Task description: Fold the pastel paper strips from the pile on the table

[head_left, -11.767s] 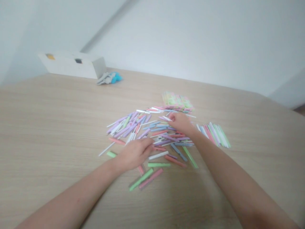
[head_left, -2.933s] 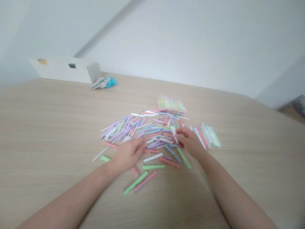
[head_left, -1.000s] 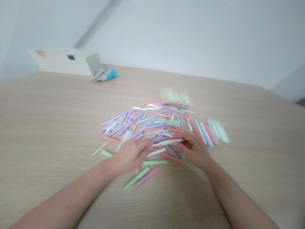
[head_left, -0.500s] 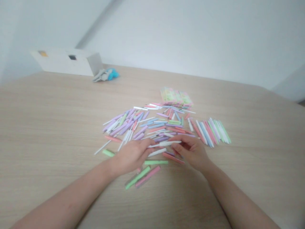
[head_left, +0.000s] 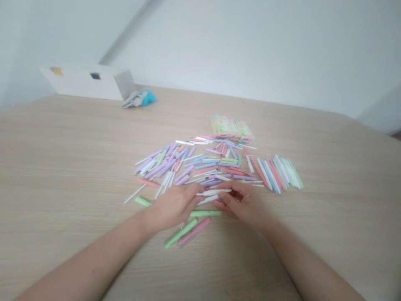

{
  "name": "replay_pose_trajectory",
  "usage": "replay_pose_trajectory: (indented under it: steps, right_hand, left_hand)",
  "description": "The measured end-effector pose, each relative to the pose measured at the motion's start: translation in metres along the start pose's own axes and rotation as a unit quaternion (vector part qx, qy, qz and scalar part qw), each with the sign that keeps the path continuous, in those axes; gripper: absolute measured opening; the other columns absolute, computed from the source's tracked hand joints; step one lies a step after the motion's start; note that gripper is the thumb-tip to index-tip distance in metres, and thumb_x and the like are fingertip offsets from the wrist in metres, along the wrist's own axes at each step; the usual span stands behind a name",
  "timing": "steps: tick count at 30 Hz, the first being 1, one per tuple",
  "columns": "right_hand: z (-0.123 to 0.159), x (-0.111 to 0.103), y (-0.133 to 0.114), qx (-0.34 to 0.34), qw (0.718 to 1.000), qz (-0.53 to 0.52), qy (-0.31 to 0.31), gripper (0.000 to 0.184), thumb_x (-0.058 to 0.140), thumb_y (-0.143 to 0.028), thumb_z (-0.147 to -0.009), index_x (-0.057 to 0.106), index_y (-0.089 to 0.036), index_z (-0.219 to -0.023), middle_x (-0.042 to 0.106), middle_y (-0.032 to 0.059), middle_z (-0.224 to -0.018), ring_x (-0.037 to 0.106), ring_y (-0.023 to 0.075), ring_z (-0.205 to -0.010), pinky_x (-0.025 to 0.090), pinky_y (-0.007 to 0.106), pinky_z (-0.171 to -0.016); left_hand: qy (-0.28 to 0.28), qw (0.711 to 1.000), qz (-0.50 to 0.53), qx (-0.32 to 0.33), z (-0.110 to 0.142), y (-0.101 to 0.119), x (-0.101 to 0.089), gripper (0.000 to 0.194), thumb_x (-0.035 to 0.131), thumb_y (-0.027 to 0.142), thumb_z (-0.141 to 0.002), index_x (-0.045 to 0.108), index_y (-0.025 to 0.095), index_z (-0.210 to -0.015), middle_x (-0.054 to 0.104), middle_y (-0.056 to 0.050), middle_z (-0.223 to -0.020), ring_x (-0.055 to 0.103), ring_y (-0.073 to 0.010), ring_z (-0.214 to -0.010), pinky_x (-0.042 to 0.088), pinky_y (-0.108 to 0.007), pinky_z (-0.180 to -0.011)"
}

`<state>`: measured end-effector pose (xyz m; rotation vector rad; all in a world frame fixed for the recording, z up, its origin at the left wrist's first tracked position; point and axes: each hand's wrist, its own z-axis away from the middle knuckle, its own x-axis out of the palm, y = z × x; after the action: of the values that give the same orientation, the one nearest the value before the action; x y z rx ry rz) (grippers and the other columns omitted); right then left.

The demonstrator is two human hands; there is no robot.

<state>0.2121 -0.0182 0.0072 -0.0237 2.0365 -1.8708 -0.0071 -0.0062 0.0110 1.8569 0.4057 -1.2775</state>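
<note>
My left hand (head_left: 172,205) is closed, its thumb and fingers pinching the left end of a slim white pen (head_left: 215,192). The thumb and fingers of my right hand (head_left: 250,205) grip the pen's right end. It lies nearly level between both hands, just over the table. A second white pen piece (head_left: 208,200) shows right below it; whether it touches a hand I cannot tell. Close under the hands lie a green pen piece (head_left: 205,213), another green piece (head_left: 181,233) and a pink piece (head_left: 194,232). Beyond the hands spreads a loose pile of pastel pen parts (head_left: 206,167).
To the right, a row of pastel pens (head_left: 277,173) lies side by side. Behind the pile sits a stack of green and pink packets (head_left: 232,127). A white box (head_left: 87,83) and a crumpled grey and blue cloth-like item (head_left: 139,98) stand at the back left of the wooden table (head_left: 332,209).
My right hand has shifted left and slightly down. The white pen has moved a little with it, its ends closer in between my hands. The left hand has barely moved.
</note>
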Motion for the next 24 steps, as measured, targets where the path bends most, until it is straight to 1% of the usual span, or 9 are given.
replay_pose_trajectory:
  steps: [3, 8, 11, 14, 18, 21, 24]
  right_hand:
    - [-0.0002, -0.0006, -0.0007, 0.013, 1.0, -0.022, -0.006, 0.019, 0.061, -0.036, -0.08, 0.068, -0.022, -0.091, 0.065, 0.0022, -0.08, 0.062, 0.0149, -0.067, 0.054, 0.026, -0.06]
    - [-0.0002, -0.0013, -0.0015, 0.024, 0.999, -0.045, -0.015, 0.021, 0.063, -0.037, -0.079, 0.067, -0.022, -0.091, 0.064, 0.0022, -0.08, 0.063, 0.0153, -0.068, 0.054, 0.026, -0.06]
    - [0.0001, -0.0022, -0.0014, 0.007, 0.999, -0.048, -0.012, 0.022, 0.064, -0.036, -0.078, 0.066, -0.02, -0.093, 0.064, 0.0024, -0.079, 0.063, 0.0157, -0.07, 0.054, 0.026, -0.06]
    - [0.0006, -0.0036, -0.0004, -0.026, 0.999, -0.034, -0.008, 0.019, 0.066, -0.031, -0.078, 0.065, -0.021, -0.094, 0.063, 0.0018, -0.081, 0.062, 0.0146, -0.07, 0.053, 0.025, -0.061]
    - [0.0025, -0.0053, 0.002, -0.071, 0.997, -0.01, 0.011, 0.017, 0.069, -0.023, -0.076, 0.064, -0.022, -0.092, 0.062, 0.0007, -0.079, 0.06, 0.0132, -0.069, 0.052, 0.024, -0.06]
    - [0.0046, -0.006, 0.0043, -0.074, 0.997, -0.019, 0.02, 0.017, 0.069, -0.023, -0.076, 0.064, -0.023, -0.092, 0.062, 0.0008, -0.078, 0.06, 0.0134, -0.067, 0.052, 0.025, -0.059]
    - [0.0058, -0.0053, 0.006, -0.06, 0.997, -0.029, 0.025, 0.016, 0.069, -0.025, -0.076, 0.065, -0.023, -0.091, 0.062, 0.0009, -0.077, 0.06, 0.0134, -0.065, 0.051, 0.026, -0.058]
  left_hand:
    - [0.0, 1.0, 0.001, 0.003, 0.0, 0.0007, -0.0015, 0.024, 0.032, 0.029, -0.095, 0.053, 0.02, -0.103, 0.064, -0.002, -0.076, 0.062, -0.0165, -0.067, 0.041, -0.025, -0.059]
    - [0.002, 1.0, 0.0, -0.011, 0.0008, -0.001, -0.0002, 0.024, 0.033, 0.03, -0.095, 0.053, 0.02, -0.102, 0.064, -0.002, -0.075, 0.062, -0.0174, -0.068, 0.041, -0.025, -0.059]
    - [0.005, 1.0, 0.017, -0.009, 0.0007, -0.0012, -0.0003, 0.023, 0.034, 0.03, -0.095, 0.053, 0.02, -0.102, 0.064, -0.003, -0.078, 0.062, -0.0172, -0.071, 0.042, -0.026, -0.061]
    - [0.005, 0.999, 0.044, -0.007, 0.0009, 0.0, -0.0026, 0.022, 0.035, 0.029, -0.094, 0.053, 0.02, -0.104, 0.064, -0.003, -0.083, 0.061, -0.0169, -0.075, 0.043, -0.026, -0.065]
    - [-0.011, 0.998, 0.067, -0.009, 0.002, 0.001, -0.0067, 0.021, 0.035, 0.029, -0.094, 0.051, 0.021, -0.105, 0.063, -0.002, -0.083, 0.061, -0.0171, -0.077, 0.043, -0.026, -0.066]
    - [-0.024, 0.996, 0.081, -0.018, 0.003, -0.0001, -0.008, 0.019, 0.035, 0.03, -0.094, 0.049, 0.022, -0.104, 0.061, -0.001, -0.08, 0.06, -0.0169, -0.075, 0.043, -0.026, -0.065]
    - [-0.031, 0.993, 0.108, -0.029, 0.0038, -0.0002, -0.0087, 0.016, 0.035, 0.031, -0.094, 0.046, 0.022, -0.101, 0.058, 0.001, -0.076, 0.059, -0.015, -0.067, 0.043, -0.026, -0.063]
